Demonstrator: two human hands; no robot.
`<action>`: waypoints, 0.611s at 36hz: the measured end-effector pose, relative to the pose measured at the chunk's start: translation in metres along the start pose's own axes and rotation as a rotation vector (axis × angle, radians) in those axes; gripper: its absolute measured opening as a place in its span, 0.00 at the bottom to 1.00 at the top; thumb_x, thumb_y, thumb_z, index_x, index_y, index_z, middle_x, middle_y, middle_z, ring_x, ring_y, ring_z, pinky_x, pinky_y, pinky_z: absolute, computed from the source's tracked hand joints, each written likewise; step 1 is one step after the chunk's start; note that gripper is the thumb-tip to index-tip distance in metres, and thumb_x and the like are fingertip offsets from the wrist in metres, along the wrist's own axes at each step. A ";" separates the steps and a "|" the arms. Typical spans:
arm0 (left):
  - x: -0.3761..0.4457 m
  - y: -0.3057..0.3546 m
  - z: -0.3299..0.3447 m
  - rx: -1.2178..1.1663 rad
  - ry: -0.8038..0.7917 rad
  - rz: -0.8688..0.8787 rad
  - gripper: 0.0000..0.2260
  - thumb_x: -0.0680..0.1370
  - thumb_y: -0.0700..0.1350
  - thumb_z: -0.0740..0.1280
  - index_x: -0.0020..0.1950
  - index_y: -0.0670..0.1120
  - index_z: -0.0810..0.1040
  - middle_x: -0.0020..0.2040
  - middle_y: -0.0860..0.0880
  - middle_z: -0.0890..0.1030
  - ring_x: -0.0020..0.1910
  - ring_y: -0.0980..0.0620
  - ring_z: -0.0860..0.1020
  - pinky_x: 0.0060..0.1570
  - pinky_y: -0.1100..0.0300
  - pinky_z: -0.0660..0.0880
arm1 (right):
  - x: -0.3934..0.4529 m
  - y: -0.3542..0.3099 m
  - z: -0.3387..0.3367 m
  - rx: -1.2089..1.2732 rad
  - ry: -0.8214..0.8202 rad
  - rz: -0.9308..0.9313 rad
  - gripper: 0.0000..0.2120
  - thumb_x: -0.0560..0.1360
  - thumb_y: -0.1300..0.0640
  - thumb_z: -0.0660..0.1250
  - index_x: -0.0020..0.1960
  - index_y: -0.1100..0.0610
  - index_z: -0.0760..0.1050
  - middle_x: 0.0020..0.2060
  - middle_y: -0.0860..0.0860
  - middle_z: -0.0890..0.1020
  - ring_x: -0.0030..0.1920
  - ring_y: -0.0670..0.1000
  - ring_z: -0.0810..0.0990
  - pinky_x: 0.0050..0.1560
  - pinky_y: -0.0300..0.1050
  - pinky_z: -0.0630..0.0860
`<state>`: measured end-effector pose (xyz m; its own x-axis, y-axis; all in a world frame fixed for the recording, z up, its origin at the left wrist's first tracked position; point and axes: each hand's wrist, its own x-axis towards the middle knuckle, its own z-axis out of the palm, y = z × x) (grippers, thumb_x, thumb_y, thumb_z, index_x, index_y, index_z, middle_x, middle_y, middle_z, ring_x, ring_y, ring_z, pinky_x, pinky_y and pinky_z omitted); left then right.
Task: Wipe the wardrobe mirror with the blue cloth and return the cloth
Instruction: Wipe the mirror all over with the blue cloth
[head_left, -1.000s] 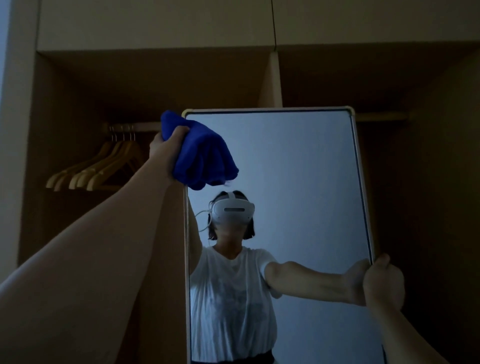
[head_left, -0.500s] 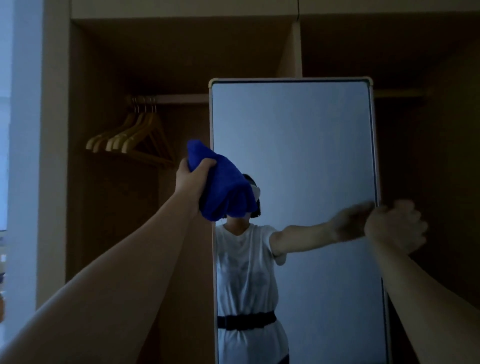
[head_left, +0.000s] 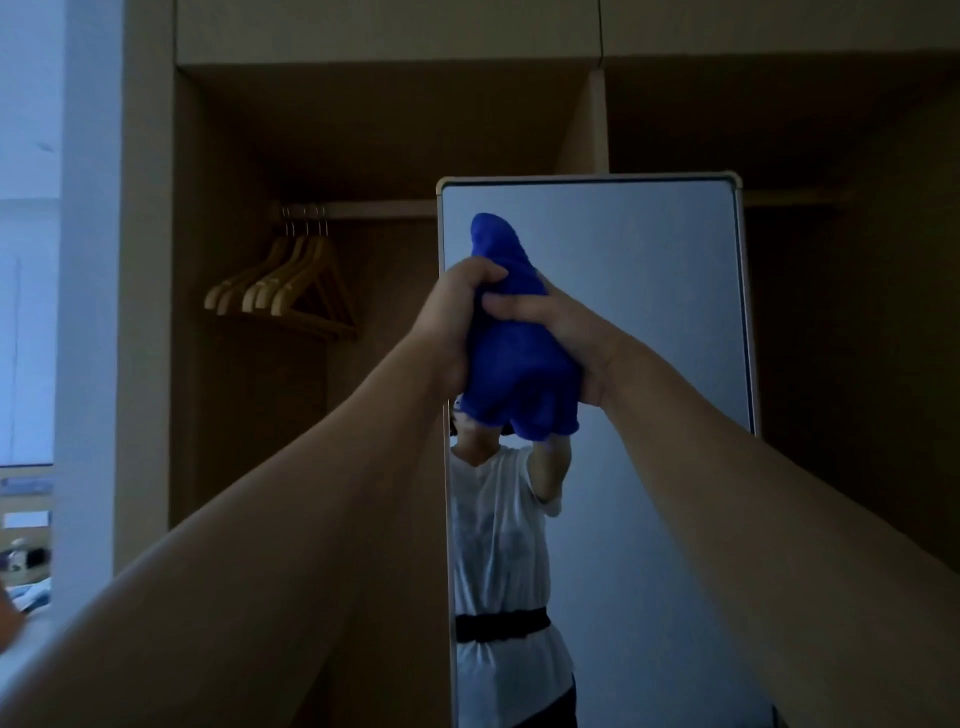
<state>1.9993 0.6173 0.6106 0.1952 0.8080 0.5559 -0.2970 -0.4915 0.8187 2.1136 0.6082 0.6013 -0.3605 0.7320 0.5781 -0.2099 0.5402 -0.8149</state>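
Both hands are gripping the bunched blue cloth (head_left: 511, 332) in front of the mirror (head_left: 649, 291), upper left area: left hand (head_left: 457, 317) clenching its side, right hand (head_left: 566, 332) wrapping the other. Wooden hangers (head_left: 291, 286) are hanging on the wardrobe rail, left.

Home bedroom: open wardrobe (head_left: 363, 130) (wooden hangers (head_left: 283, 291) on rail), framed mirror (head_left: 649, 312).

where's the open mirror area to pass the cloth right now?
Free: glass right of the blue cloth out to the mirror frame's right edge, and the strip above it. Crowded: the middle, where the left hand and right hand bunch the cloth.
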 end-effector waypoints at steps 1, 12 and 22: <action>0.001 0.002 -0.002 -0.027 -0.061 0.027 0.12 0.74 0.49 0.61 0.54 0.46 0.76 0.41 0.49 0.85 0.44 0.49 0.83 0.37 0.55 0.79 | 0.002 0.001 -0.003 -0.036 0.026 -0.026 0.25 0.74 0.63 0.65 0.69 0.52 0.67 0.58 0.59 0.78 0.54 0.59 0.80 0.48 0.52 0.80; 0.052 -0.028 -0.030 0.263 0.504 -0.015 0.25 0.80 0.59 0.48 0.74 0.49 0.61 0.72 0.42 0.65 0.69 0.38 0.65 0.67 0.40 0.63 | 0.032 -0.024 -0.018 -0.422 0.797 -0.358 0.33 0.72 0.67 0.59 0.73 0.46 0.60 0.68 0.50 0.69 0.63 0.53 0.72 0.62 0.54 0.71; 0.088 -0.057 -0.048 0.204 0.446 -0.086 0.33 0.78 0.64 0.49 0.69 0.38 0.68 0.54 0.37 0.80 0.53 0.40 0.79 0.54 0.49 0.74 | 0.071 -0.050 -0.025 -1.395 1.010 -0.565 0.38 0.73 0.62 0.65 0.76 0.43 0.52 0.77 0.50 0.47 0.74 0.62 0.50 0.60 0.57 0.74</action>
<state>1.9889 0.7315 0.6058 -0.2210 0.8870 0.4055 -0.0997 -0.4341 0.8953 2.1212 0.6441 0.6842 0.2179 0.0130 0.9759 0.9269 0.3103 -0.2112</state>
